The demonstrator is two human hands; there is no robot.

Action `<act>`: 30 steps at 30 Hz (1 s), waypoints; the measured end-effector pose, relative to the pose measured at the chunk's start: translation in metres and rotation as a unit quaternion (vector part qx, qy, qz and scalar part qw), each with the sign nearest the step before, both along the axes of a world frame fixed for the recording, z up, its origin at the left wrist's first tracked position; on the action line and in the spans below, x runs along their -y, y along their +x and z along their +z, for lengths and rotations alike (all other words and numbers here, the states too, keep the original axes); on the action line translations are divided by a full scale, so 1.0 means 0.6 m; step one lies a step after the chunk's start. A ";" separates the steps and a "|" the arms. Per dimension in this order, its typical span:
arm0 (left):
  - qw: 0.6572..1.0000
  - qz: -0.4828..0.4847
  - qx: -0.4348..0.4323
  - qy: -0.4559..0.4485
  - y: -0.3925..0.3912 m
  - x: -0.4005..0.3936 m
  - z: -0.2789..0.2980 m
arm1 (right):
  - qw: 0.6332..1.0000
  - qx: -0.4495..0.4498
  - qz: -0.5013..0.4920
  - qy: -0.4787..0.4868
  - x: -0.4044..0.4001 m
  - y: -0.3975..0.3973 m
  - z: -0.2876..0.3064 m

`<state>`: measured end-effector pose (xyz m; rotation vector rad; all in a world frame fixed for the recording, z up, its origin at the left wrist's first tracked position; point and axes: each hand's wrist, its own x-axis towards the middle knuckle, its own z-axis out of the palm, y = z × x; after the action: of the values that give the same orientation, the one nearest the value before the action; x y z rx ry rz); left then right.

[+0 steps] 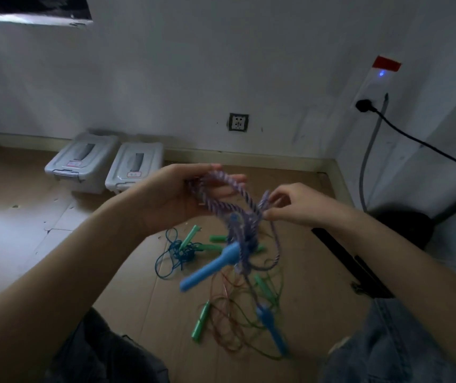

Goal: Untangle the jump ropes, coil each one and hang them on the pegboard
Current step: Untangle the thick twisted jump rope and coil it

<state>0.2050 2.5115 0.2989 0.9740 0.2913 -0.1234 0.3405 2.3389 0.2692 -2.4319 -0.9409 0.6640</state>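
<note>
Labels (133, 174) on grey bins (135, 168) blurred; hands hold purple rope (229, 186).

Left hand (171, 194) cupped — right hand (298, 205) pinching.

We seem to be in a bare, dim room, more a storeroom or spare corner than a lived-in space. White scuffed walls (193, 64) meet at a corner toward two o'clock. The floor (22, 211) is covered with flattened cardboard sheets. Two grey lidded storage bins (83, 161) sit against the skirting at eleven o'clock. A wall socket (238, 122) is at twelve, and a white power strip (373, 87) with a black cable (420, 142) plugged in hangs at one o'clock.
</note>
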 end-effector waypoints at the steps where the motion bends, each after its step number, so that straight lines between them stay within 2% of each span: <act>1: 1.000 -0.010 0.004 -0.017 0.003 0.004 0.001 | 1.000 -0.014 0.012 0.017 -0.001 -0.002 0.009; 3: 1.000 -0.006 0.008 -0.028 0.011 0.009 0.001 | 0.982 -0.154 0.054 0.093 -0.001 -0.008 0.029; 4: 1.000 -0.003 0.012 -0.024 0.015 0.012 0.000 | 0.958 -0.241 0.075 0.136 -0.002 -0.011 0.034; 5: 0.999 -0.002 0.021 -0.024 0.018 0.014 0.000 | 0.935 -0.301 0.095 0.161 -0.002 -0.017 0.036; 6: 0.999 -0.003 0.032 -0.029 0.020 0.015 0.000 | 0.926 -0.319 0.117 0.165 -0.004 -0.023 0.033; 10: 0.993 -0.041 0.093 -0.063 0.017 0.008 0.016 | 0.957 -0.231 0.151 0.087 -0.028 -0.063 -0.005; 13: 0.985 -0.065 0.133 -0.087 0.008 0.006 0.022 | 0.956 -0.204 0.142 0.156 -0.042 -0.084 -0.025; 15: 0.995 -0.001 0.102 -0.003 0.006 -0.002 0.017 | 0.954 -0.186 0.069 0.226 -0.042 -0.073 -0.016; 16: 0.994 0.038 0.061 0.076 0.007 -0.009 0.010 | 0.943 -0.199 0.020 0.266 -0.039 -0.063 -0.005; 18: 0.962 0.080 -0.050 0.256 0.005 -0.027 -0.009 | 0.890 -0.273 -0.052 0.362 -0.029 -0.039 0.026; 20: 0.922 0.011 -0.108 0.372 -0.003 -0.036 -0.031 | 0.820 -0.364 -0.059 0.438 -0.020 -0.025 0.057; 21: 0.910 -0.071 -0.085 0.400 -0.006 -0.028 -0.045 | 0.795 -0.396 -0.045 0.458 -0.017 -0.025 0.069; 23: 0.905 -0.191 -0.001 0.381 -0.004 0.015 -0.075 | 0.764 -0.437 -0.007 0.475 -0.019 -0.032 0.077; 24: 0.913 -0.193 0.029 0.358 0.001 0.042 -0.089 | 0.757 -0.448 0.007 0.476 -0.022 -0.037 0.077; 26: 0.933 -0.127 0.057 0.332 0.017 0.081 -0.111 | 0.752 -0.455 0.013 0.477 -0.028 -0.043 0.073; 28: 0.937 -0.067 0.074 0.334 0.026 0.090 -0.114 | 0.741 -0.461 -0.033 0.487 -0.024 -0.035 0.072; 29: 0.938 -0.049 0.077 0.334 0.026 0.086 -0.109 | 0.743 -0.458 -0.069 0.483 -0.018 -0.025 0.070; 30: 0.939 -0.029 0.075 0.335 0.026 0.079 -0.105 | 0.762 -0.447 -0.099 0.459 -0.011 -0.016 0.067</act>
<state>0.2205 2.4640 0.2359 1.6622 0.1610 0.0020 0.3311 2.3453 0.3093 -1.0809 -0.3996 0.8705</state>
